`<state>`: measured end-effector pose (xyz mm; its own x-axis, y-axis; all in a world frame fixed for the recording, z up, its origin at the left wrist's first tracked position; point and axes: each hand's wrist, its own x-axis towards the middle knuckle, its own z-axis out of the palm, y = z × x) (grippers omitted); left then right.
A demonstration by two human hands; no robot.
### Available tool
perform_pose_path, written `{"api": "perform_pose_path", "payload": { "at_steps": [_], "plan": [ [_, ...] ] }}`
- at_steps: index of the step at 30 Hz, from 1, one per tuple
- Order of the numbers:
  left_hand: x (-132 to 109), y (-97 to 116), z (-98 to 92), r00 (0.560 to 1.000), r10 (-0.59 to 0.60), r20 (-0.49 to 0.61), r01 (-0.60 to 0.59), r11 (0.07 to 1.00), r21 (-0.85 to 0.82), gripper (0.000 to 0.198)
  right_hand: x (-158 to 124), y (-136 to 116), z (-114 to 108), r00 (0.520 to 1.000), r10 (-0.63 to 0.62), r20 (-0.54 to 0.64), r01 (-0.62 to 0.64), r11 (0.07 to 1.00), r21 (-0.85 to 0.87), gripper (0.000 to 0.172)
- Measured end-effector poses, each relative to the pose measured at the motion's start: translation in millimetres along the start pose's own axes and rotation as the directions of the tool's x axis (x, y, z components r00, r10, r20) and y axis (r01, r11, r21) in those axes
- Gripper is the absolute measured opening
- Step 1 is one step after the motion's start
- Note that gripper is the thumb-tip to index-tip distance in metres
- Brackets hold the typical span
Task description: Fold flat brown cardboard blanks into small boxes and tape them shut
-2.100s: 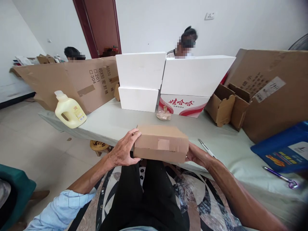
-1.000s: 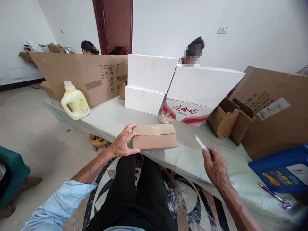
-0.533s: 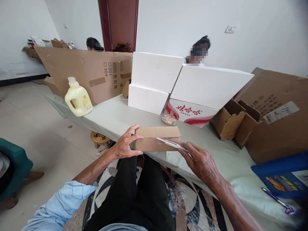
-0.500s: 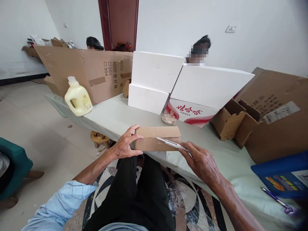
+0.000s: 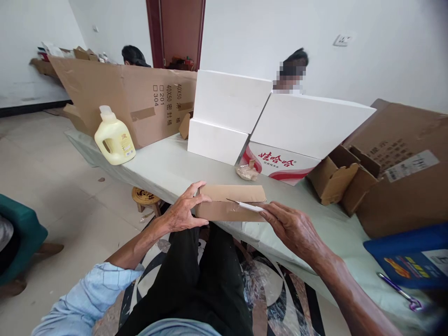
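A small brown cardboard box [image 5: 224,212] rests at the near edge of the table. My left hand [image 5: 185,207] grips its left end, thumb low on the near side and fingers over the top. In my right hand [image 5: 292,224] is a white utility knife [image 5: 247,206], pinched between thumb and fingers. Its blade points left and lies along the seam of the box's flap. How deep the tip sits in the seam I cannot tell. Just beyond the box lies a small clear plastic bundle [image 5: 248,172].
White boxes [image 5: 233,100] stand stacked along the back, beside a large carton [image 5: 140,102] and a yellow detergent bottle [image 5: 115,140]. To the right are open brown boxes [image 5: 332,177], a blue container [image 5: 409,259] and a purple pen-like tool [image 5: 399,289]. A person [image 5: 292,70] is behind the boxes.
The knife has turned in my right hand and now lies flatter along the seam, its white handle showing more. My left hand keeps its hold on the box. The view has shifted slightly.
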<state>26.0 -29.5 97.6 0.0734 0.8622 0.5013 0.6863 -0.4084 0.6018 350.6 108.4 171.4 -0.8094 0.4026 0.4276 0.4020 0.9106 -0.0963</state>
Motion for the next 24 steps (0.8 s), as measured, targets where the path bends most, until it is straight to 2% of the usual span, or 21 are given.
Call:
{"api": "perform_pose_path", "payload": {
  "at_steps": [8, 14, 24],
  "plan": [
    [0, 3, -2.6, 1.0, -0.018, 0.025, 0.018, 1.0, 0.002, 0.054, 3, 3, -4, 0.999, -0.017, 0.037, 0.017, 1.0, -0.014, 0.04],
    [0, 2, -2.5, 1.0, -0.007, 0.025, 0.008, 1.0, -0.017, 0.054, 3, 7, -9, 0.997, -0.019, 0.068, 0.019, 1.0, -0.001, 0.029],
    [-1, 1, -1.8, 1.0, -0.001, 0.03, 0.002, 1.0, -0.023, 0.055, 17, 11, -11, 0.988, -0.153, -0.033, 0.149, 0.983, -0.104, 0.033]
  ]
}}
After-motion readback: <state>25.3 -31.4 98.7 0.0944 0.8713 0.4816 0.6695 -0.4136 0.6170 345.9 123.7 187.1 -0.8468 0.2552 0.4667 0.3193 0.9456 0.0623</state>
